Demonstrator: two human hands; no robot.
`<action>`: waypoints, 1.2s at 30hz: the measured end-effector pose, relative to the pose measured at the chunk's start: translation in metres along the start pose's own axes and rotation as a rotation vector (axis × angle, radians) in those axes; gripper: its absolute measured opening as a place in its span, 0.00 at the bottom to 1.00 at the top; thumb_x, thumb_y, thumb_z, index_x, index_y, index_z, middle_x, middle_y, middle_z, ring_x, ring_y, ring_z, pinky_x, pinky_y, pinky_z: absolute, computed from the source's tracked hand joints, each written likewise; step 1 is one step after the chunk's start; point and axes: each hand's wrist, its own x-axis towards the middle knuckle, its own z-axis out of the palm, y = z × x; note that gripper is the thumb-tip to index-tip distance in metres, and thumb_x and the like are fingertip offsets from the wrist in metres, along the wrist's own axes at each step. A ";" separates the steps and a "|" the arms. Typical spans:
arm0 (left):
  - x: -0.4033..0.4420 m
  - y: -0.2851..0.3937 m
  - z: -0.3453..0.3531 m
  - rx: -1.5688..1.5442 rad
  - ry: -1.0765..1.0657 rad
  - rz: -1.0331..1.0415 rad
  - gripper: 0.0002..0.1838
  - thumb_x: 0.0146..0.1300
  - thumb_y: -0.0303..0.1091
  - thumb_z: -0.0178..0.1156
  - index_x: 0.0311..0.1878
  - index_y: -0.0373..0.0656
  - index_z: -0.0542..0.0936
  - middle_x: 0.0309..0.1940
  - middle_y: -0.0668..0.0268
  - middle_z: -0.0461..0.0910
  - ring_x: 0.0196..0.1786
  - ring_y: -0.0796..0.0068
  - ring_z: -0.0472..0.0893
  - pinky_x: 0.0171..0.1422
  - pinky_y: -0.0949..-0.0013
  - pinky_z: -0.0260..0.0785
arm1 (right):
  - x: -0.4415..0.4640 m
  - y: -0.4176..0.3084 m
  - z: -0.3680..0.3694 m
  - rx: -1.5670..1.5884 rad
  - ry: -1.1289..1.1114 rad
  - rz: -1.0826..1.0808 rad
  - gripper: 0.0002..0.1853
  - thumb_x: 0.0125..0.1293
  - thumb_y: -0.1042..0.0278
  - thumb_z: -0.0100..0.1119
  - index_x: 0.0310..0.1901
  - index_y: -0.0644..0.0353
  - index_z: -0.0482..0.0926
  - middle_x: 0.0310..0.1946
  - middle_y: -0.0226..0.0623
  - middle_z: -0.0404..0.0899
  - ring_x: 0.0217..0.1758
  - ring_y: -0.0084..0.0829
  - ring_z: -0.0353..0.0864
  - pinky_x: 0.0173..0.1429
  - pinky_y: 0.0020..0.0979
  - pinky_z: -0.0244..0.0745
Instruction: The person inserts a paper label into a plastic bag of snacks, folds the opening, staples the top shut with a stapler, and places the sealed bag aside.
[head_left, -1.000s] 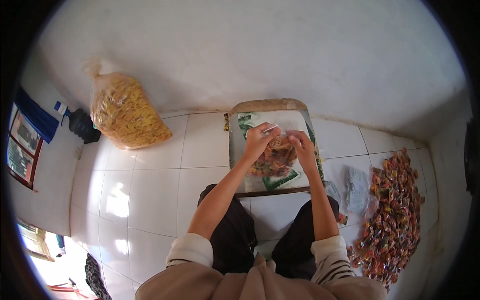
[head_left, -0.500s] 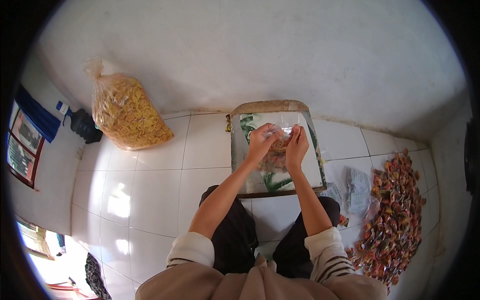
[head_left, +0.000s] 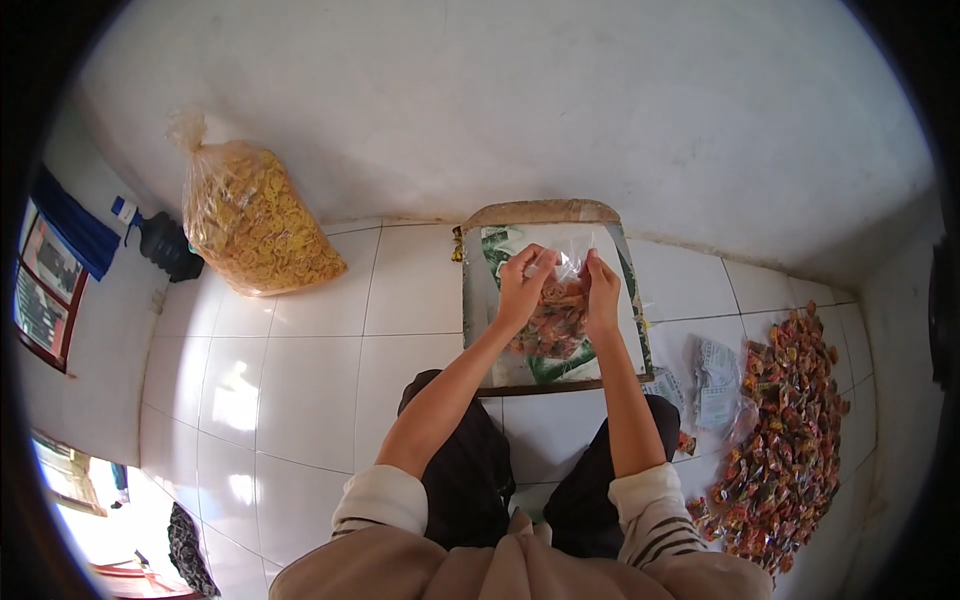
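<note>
Drawn slightly apart, left hand (head_left: 523, 281) and right hand (head_left: 602, 288) tightly pinch the clear bag (head_left: 553, 322) at ten and two o'clock; tension it evenly.

Daylight floods in at lower left, blown out to white, and throws glare on the floor (head_left: 300, 400). The wall (head_left: 500, 110) is softly lit, shadowed toward the right. Fisheye distortion bends lines; corners are black.

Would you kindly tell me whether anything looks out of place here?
What looks like a packet lies by the right knee, apart from the pile, so it looks slightly stray. I see nothing spilled from the small bag between the left hand and right hand.
</note>
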 end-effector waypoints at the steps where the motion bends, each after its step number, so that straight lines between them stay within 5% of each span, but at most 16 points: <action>1: 0.000 0.000 0.000 -0.009 0.008 -0.001 0.12 0.61 0.34 0.54 0.27 0.35 0.75 0.17 0.68 0.75 0.23 0.86 0.73 0.30 0.80 0.65 | 0.001 -0.003 0.000 0.023 -0.016 0.059 0.20 0.66 0.54 0.47 0.19 0.57 0.69 0.18 0.22 0.62 0.22 0.15 0.56 0.27 0.20 0.50; 11: -0.002 -0.011 0.000 0.049 -0.024 0.143 0.07 0.61 0.31 0.53 0.31 0.37 0.73 0.28 0.69 0.74 0.29 0.85 0.72 0.33 0.80 0.64 | 0.005 -0.030 -0.006 -0.070 -0.321 0.309 0.15 0.65 0.57 0.50 0.27 0.60 0.75 0.18 0.23 0.65 0.22 0.16 0.62 0.29 0.19 0.59; 13: 0.002 -0.005 0.002 0.351 0.165 0.547 0.02 0.59 0.25 0.52 0.33 0.38 0.73 0.33 0.68 0.75 0.34 0.82 0.73 0.38 0.78 0.65 | 0.015 -0.021 -0.012 -0.113 -0.370 0.312 0.14 0.64 0.59 0.50 0.28 0.60 0.75 0.18 0.23 0.66 0.22 0.16 0.63 0.29 0.20 0.61; 17: 0.003 -0.008 0.003 0.239 0.123 0.529 0.04 0.56 0.21 0.51 0.36 0.39 0.72 0.38 0.66 0.73 0.40 0.77 0.72 0.45 0.76 0.64 | 0.019 -0.027 -0.010 -0.180 -0.475 0.345 0.10 0.64 0.64 0.51 0.31 0.62 0.75 0.20 0.25 0.68 0.23 0.17 0.66 0.30 0.20 0.65; 19: -0.003 -0.004 0.001 -0.007 -0.065 0.124 0.06 0.55 0.20 0.51 0.36 0.38 0.71 0.40 0.64 0.71 0.43 0.72 0.71 0.50 0.77 0.60 | 0.022 -0.021 -0.007 -0.196 -0.480 0.357 0.08 0.63 0.66 0.50 0.32 0.62 0.74 0.21 0.26 0.69 0.23 0.17 0.67 0.30 0.20 0.65; 27: -0.006 0.004 0.004 0.115 -0.007 0.288 0.06 0.52 0.18 0.49 0.33 0.36 0.67 0.29 0.63 0.62 0.33 0.70 0.65 0.42 0.77 0.57 | 0.035 -0.017 -0.007 -0.331 -0.578 0.408 0.06 0.59 0.74 0.49 0.35 0.64 0.74 0.23 0.29 0.71 0.25 0.19 0.68 0.31 0.22 0.65; 36: -0.006 -0.010 0.004 0.215 0.013 0.381 0.05 0.54 0.19 0.51 0.34 0.37 0.66 0.28 0.61 0.61 0.28 0.70 0.65 0.33 0.74 0.59 | 0.032 -0.023 -0.025 -0.847 -0.559 0.076 0.09 0.59 0.67 0.53 0.36 0.63 0.76 0.33 0.29 0.77 0.40 0.21 0.72 0.48 0.25 0.63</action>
